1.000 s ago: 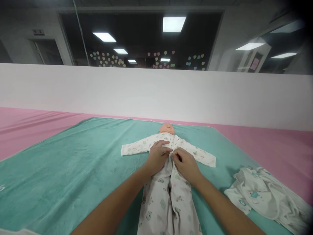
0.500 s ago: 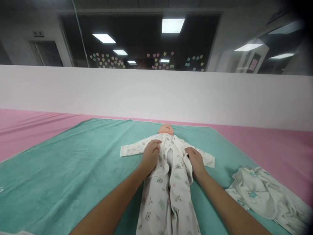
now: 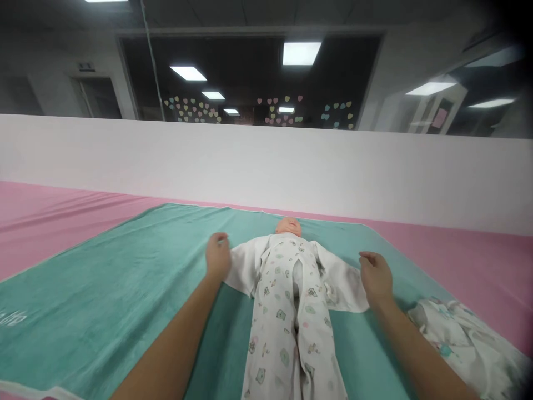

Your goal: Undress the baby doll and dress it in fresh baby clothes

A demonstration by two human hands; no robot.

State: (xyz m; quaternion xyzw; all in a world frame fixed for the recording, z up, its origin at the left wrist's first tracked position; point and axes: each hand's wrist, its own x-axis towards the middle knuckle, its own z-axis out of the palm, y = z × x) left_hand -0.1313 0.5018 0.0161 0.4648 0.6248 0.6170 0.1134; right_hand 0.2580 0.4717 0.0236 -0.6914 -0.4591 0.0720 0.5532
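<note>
A baby doll (image 3: 288,226) lies on its back, head away from me. Over it lie white printed baby pants (image 3: 277,314), with bears and small motifs, covering its front. The white baby shirt (image 3: 343,280) is spread out to both sides, its plain inner face up. At the shirt's left edge is my left hand (image 3: 218,256), fingers loosely curled and slightly blurred, with no cloth visible in them. My right hand (image 3: 376,278) is at the opposite edge, fingers bent and likewise showing no cloth. Both hands hide the sleeve ends.
A teal blanket (image 3: 125,289) lies under the doll, over a pink sheet (image 3: 470,261). Crumpled white printed cloth (image 3: 470,344) lies at the right, partly behind my right forearm. A white low wall (image 3: 250,161) runs along the far side, with dark glass above it.
Both hands have moved outward, away from the doll's middle. The shirt's front panels, bunched in my hands before, now lie unfolded to the sides over the sleeves. The view has tilted slightly.
</note>
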